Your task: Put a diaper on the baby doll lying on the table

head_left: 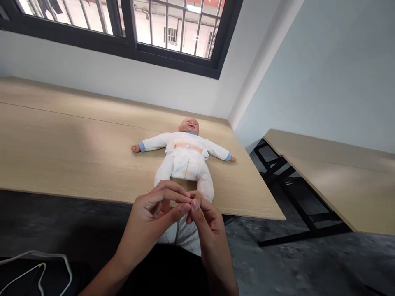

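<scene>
My left hand [160,209] and my right hand [205,218] meet in front of me, thumbs and fingertips pressed together. Whatever their pinch may hold is too small or hidden to make out. Just beyond them a baby doll [189,139] lies on its back on the wooden table [92,152], arms spread wide. It wears a white long-sleeved top with blue cuffs and a coloured print. A white diaper [188,164] is around its hips. My hands hide the lower parts of its legs.
A barred window [175,28] is in the wall behind the table. To the right stands a second wooden table [348,176] with black metal legs [305,236], across a gap. White cables [66,263] lie over something dark at lower left.
</scene>
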`<state>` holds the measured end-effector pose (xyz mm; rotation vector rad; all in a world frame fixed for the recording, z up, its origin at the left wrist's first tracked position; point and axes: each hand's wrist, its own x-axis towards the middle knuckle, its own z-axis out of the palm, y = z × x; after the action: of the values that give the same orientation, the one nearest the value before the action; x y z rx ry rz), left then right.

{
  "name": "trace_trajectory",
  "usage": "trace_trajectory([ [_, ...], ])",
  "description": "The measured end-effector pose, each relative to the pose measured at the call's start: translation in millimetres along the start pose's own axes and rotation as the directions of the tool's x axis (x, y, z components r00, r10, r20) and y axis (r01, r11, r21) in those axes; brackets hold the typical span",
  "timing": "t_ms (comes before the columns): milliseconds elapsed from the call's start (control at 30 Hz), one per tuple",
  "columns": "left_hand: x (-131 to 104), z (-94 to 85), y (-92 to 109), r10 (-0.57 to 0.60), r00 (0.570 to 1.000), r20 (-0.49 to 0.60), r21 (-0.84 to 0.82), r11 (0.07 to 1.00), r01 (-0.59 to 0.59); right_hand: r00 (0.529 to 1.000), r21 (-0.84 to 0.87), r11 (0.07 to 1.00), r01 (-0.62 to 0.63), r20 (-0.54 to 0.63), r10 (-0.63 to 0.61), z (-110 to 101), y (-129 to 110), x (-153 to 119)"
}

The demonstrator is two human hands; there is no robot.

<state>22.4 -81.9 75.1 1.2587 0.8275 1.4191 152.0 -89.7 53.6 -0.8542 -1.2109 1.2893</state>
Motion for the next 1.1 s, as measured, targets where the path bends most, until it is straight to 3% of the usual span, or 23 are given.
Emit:
trace_trajectory([
  [133, -3, -2.3, 1, -0.043, 0.999, 0.032, -0.066, 0.997, 0.045, 0.998, 0.183, 0.982, -0.036, 0.06, 0.026, 4, 6, -5],
  [533, -8, -8.0, 1, -0.088, 0.991, 0.096, -0.126, 0.987, 0.1, 0.983, 0.267, 0.953, -0.139, 0.157, 0.1, 10, -4, -6],
  [667, -10, -8.9, 3, -0.101, 0.989, 0.109, -0.146, 0.983, 0.116, 0.96, 0.407, 0.889, -0.209, 0.258, 0.108, 14, -2, -8],
  [800, -12, -8.1, 5, -0.075, 0.988, 0.134, -0.165, 0.981, 0.097, 0.851, 0.589, 0.68, -0.436, 0.515, 0.1, 17, 4, -10],
  [867, -12, -7.6, 6, -0.056, 0.988, 0.147, -0.173, 0.982, 0.081, 0.766, 0.595, 0.575, -0.562, 0.636, 0.091, 16, 8, -10],
  [967, -12, -7.2, 7, -0.04, 0.988, 0.147, -0.167, 0.984, 0.065, 0.655, 0.528, 0.498, -0.688, 0.747, 0.114, 16, 14, -8],
  [1033, -13, -7.5, 8, -0.037, 0.989, 0.143, -0.163, 0.985, 0.06, 0.628, 0.512, 0.474, -0.716, 0.77, 0.118, 16, 16, -8],
  [1100, -14, -8.2, 8, -0.031, 0.988, 0.153, -0.161, 0.985, 0.055, 0.642, 0.538, 0.463, -0.705, 0.761, 0.092, 17, 14, -9],
])
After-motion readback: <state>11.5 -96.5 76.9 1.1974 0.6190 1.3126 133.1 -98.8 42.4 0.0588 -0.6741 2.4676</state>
